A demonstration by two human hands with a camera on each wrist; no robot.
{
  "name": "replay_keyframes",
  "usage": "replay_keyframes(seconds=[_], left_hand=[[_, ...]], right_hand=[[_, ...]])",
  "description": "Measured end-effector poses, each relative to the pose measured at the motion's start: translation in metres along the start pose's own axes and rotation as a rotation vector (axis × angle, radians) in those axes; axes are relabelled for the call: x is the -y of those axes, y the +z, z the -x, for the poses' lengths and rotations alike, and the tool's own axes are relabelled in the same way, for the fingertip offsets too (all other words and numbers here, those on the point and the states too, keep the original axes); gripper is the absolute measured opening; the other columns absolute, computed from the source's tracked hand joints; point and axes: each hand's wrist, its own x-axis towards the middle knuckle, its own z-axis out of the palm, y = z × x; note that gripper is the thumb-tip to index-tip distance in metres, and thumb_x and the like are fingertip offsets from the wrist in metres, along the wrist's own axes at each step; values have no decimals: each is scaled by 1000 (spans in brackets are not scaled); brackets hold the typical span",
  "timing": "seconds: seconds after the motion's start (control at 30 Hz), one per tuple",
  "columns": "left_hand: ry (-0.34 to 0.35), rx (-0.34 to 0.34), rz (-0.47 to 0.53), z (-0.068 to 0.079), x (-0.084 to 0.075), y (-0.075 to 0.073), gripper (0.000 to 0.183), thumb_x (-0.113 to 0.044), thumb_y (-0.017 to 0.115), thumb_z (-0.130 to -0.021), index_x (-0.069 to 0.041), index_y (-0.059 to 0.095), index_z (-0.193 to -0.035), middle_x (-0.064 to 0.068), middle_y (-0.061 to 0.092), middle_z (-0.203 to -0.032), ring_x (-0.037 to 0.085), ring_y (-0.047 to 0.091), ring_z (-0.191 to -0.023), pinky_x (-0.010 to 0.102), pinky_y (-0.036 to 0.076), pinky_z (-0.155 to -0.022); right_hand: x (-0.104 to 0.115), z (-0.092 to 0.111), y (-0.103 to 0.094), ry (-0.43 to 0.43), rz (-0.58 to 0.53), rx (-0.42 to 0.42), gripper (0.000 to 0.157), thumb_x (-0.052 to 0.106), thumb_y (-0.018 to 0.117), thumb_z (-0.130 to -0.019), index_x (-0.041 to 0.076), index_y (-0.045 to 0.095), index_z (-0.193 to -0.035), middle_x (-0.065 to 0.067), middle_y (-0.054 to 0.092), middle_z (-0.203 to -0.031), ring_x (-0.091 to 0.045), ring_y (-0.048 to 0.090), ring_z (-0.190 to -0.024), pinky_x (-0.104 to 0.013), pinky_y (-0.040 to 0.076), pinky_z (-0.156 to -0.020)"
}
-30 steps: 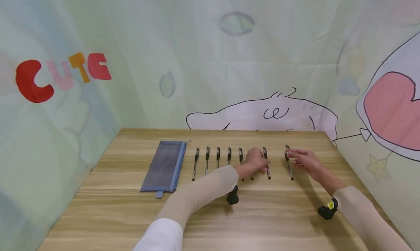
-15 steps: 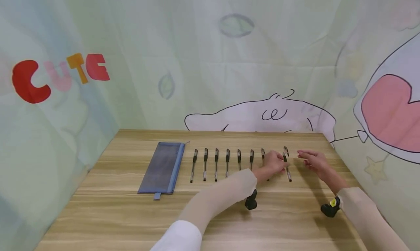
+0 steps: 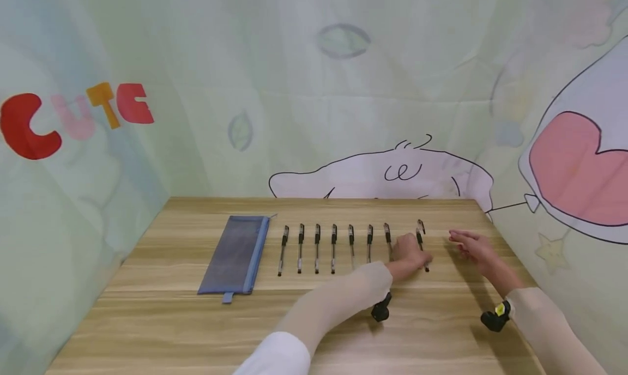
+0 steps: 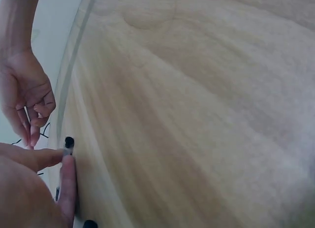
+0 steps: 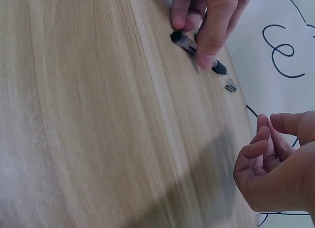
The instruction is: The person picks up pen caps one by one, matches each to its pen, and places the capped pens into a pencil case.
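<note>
Several gel pens with black clips lie side by side on the table, roughly parallel. My left hand [image 3: 409, 252] pinches the lower part of the rightmost pen [image 3: 420, 239] between thumb and finger. In the left wrist view the dark end of that pen [image 4: 69, 142] pokes out past the fingertips. In the right wrist view a small clear-and-black piece [image 5: 230, 85] shows just beyond the pen's far end; whether it is joined to the pen I cannot tell. My right hand [image 3: 476, 249] hovers to the right of this pen, apart from it, fingers loosely bent and holding nothing.
A blue mesh zip pouch [image 3: 234, 255] lies flat left of the pens, its zip along the right side. The wooden table [image 3: 196, 331] ends at a printed cloth wall [image 3: 206, 119] behind. My left forearm crosses in front of the right-hand pens.
My left hand has moved right from the neighbouring pen to the rightmost one. My right hand has left the rightmost pen and drawn back to the right. The head view has shifted slightly.
</note>
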Motion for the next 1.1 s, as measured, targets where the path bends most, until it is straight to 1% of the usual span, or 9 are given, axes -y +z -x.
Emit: replay_keyframes(seconds=[0.07, 0.17, 0.33, 0.5, 0.57, 0.67, 0.8, 0.9, 1.1], left_hand=[[28, -4, -41, -1, 0, -2, 42, -20, 90, -73, -13, 54, -51, -5, 51, -44, 6, 42, -40, 18, 35, -41], [34, 34, -49, -2, 1, -6, 40, -14, 87, -76, -12, 55, -52, -4, 51, -38, 4, 41, -31, 15, 37, -37], [-6, 122, -15, -2, 1, -13, 34, -14, 85, -80, -9, 60, -59, -1, 54, -39, 9, 51, -30, 18, 45, -34], [-44, 196, 133, -1, 4, -23, 37, -11, 84, -83, -6, 56, -58, 5, 59, -45, 14, 57, -35, 22, 50, -36], [-27, 213, 200, -1, 6, -29, 35, -10, 82, -85, -1, 59, -60, 10, 64, -51, 13, 56, -37, 22, 48, -37], [5, 228, 292, 0, 12, -42, 15, -9, 80, -87, 3, 72, -84, 11, 72, -65, 13, 62, -43, 22, 53, -42], [-1, 264, 391, 3, 18, -63, 29, -8, 77, -90, -2, 72, -117, 8, 77, -82, 23, 74, -61, 32, 65, -60], [-26, 287, 461, 7, 25, -76, 29, -6, 75, -91, -4, 70, -119, 5, 75, -89, 23, 74, -66, 38, 66, -71], [-86, 279, 579, 12, 46, -97, 32, -1, 71, -90, -4, 69, -122, 7, 74, -91, 15, 70, -67, 44, 65, -81]], right_hand=[[0, 1, 0, -2, -5, -2, 26, 25, 61, -104, 39, 72, -85, 23, 69, -82, 1, 55, -72, -16, 49, -62], [0, 3, 2, -2, -4, -6, 25, 24, 60, -104, 38, 72, -87, 23, 69, -82, 1, 56, -73, -16, 50, -63], [1, 3, 8, 5, 10, -28, 15, 25, 60, -104, 30, 72, -96, 23, 68, -81, 1, 56, -72, -17, 51, -64], [4, 1, 12, -15, 6, -10, 10, 25, 59, -105, 23, 69, -105, 22, 67, -82, 1, 55, -72, -16, 50, -62], [4, 0, 12, -27, 6, 9, 11, 24, 57, -106, 24, 69, -106, 22, 67, -83, 1, 54, -72, -16, 49, -62], [6, -1, 14, -40, 11, 29, 14, 22, 56, -106, 26, 69, -103, 22, 67, -83, 1, 54, -71, -15, 49, -61], [8, -3, 17, -37, 4, 52, 20, 22, 55, -106, 30, 70, -97, 22, 69, -84, 1, 56, -72, -16, 50, -61], [8, -4, 17, -21, -17, 61, 27, 21, 54, -107, 35, 69, -89, 21, 69, -83, 1, 56, -72, -16, 51, -62], [8, -6, 20, -12, -11, 65, 33, 23, 54, -107, 39, 69, -83, 22, 69, -82, 2, 56, -73, -15, 51, -63]])
